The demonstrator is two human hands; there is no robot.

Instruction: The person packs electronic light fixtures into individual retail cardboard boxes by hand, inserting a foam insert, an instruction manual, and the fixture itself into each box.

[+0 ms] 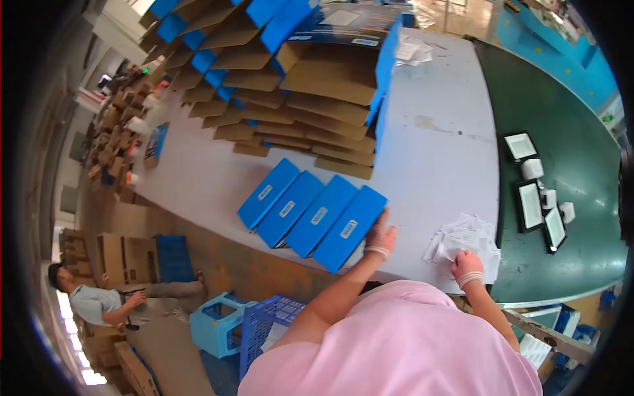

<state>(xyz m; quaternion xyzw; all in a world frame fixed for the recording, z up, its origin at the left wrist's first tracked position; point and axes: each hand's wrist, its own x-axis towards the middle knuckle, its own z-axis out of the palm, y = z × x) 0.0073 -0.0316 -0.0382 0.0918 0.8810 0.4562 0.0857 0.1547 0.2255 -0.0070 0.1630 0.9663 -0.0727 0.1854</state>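
Note:
Four-sided blue boxes (319,214) stand side by side in a slanted row on the white table, each with a small white label. My left hand (381,237), in a pale glove, lies against the right side of the nearest blue box (350,229), fingers stretched along it and thumb apart. Over to the right, a loose pile of white printed leaflets (441,244) is spread near the table's front edge. On that pile rests my right hand (467,265), its fingers bent and pinched on a leaflet; the fingertips are partly hidden.
Open blue cardboard boxes (330,72) are stacked high at the back of the white table (436,165). On the green surface (561,277) lie several black-framed white items (529,204). A blue plastic stool (218,323) and a crate (264,323) stand at left, near a seated person (105,303).

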